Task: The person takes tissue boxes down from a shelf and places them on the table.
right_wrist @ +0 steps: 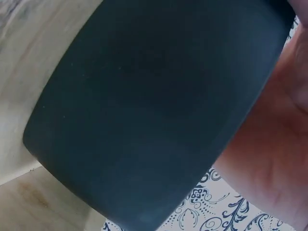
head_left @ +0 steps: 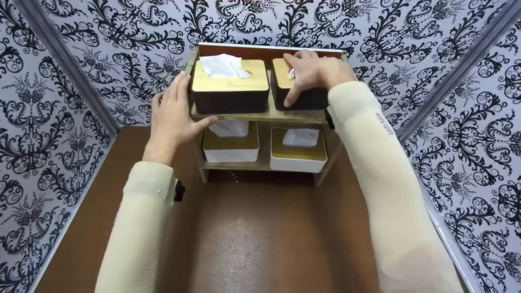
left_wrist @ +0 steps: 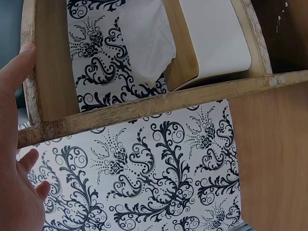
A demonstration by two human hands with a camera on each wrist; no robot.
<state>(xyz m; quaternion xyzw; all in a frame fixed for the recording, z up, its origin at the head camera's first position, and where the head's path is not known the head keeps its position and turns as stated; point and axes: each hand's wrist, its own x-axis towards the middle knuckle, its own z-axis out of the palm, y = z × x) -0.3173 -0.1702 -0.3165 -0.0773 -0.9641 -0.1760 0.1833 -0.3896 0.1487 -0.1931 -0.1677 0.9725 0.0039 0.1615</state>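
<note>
Just right of the two-tier weathered wooden shelf [head_left: 260, 118], small dark lettering [head_left: 384, 123] on the long cream fabric sleeve [head_left: 382, 175] of the right arm looks like "LetsSlim", too blurred for certainty. Lower left of the shelf, faint edge marks [head_left: 118, 212] on the matching left sleeve [head_left: 140, 228] are illegible.

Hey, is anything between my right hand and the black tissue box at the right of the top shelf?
Nothing visible blocks it: your right hand lies over the black tissue box, thumb against its front. Only the box's own white tissue peeks out beside that hand.
</note>
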